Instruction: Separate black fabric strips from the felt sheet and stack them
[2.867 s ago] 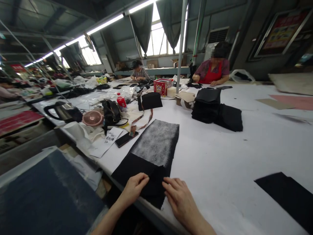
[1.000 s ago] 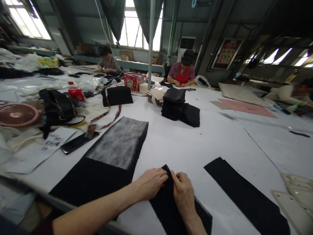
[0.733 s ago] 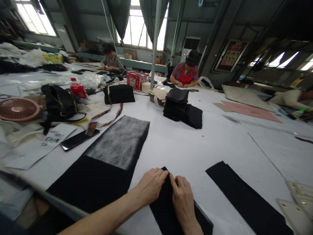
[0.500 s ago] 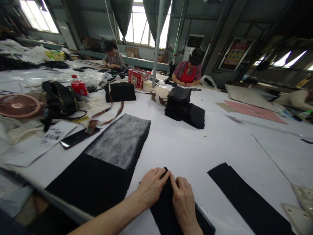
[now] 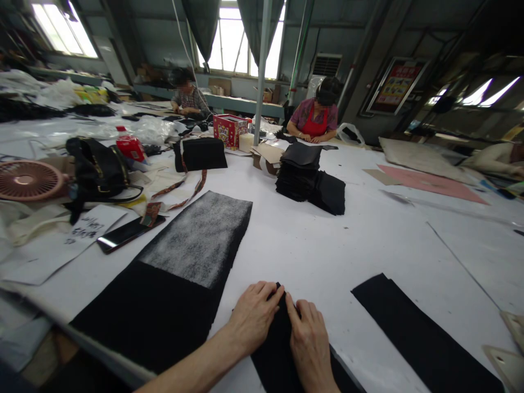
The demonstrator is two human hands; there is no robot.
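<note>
A wide table under a smooth white cover fills most of the view. On its near left lies a long cloth strip, rectangular. The near half is plain matt black and the far half is a fuzzy, speckled grey. Its near end hangs over the table edge. At the near right lies a second black strip, flat, narrow and set at a slant.

Between these two, at the near edge, is the black cloth piece, a narrow dark panel with a pointed far corner. Both hands are on it. The left hand has its fingers curled over that far corner and grips it. The right hand lies on the cloth just beside, with bent fingers touching the left thumb. It cannot be told whether this hand pinches the cloth or only presses it. The hands cover most of the piece's far end.

Further off, a stack of black cut pieces sits mid-table. To the left are a glossy black handbag, a round pink fan, a white sheet with handwriting and a dark phone just beside the grey strip. A red printed box stands by a metal pole. Two other people work at the far side, one in a red apron and one in a patterned top.
</note>
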